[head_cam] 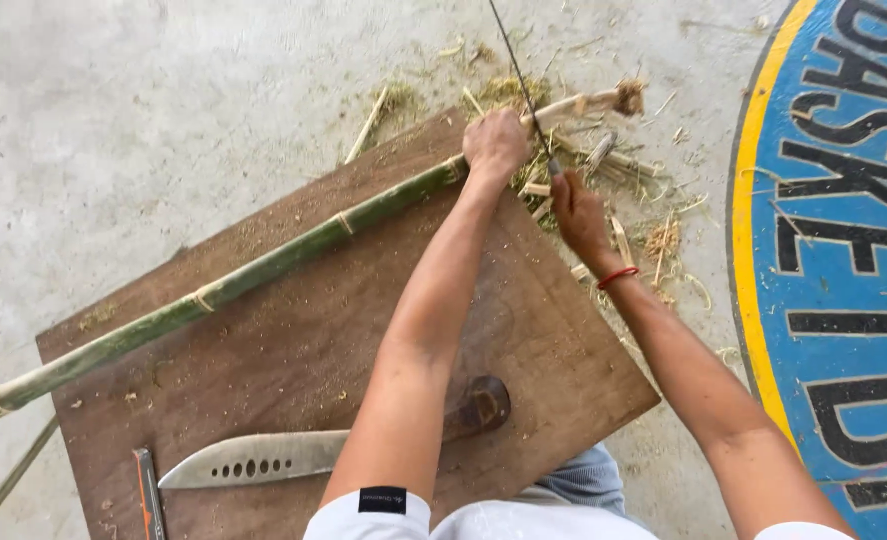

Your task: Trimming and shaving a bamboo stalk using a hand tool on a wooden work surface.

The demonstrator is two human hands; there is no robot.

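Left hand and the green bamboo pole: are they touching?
Touching. The head view shows the left hand closed around the green bamboo pole near its stripped end, with no gap visible.

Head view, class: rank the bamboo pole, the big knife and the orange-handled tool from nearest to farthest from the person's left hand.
1. Bamboo pole: gripped by the left hand, top of board.
2. Big knife: near edge of board, under the forearm.
3. Orange-handled tool: bottom-left corner.

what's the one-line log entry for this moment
left hand grips bamboo pole on wooden board | right hand holds thin tool at pole's peeled end | big knife lies unused on board
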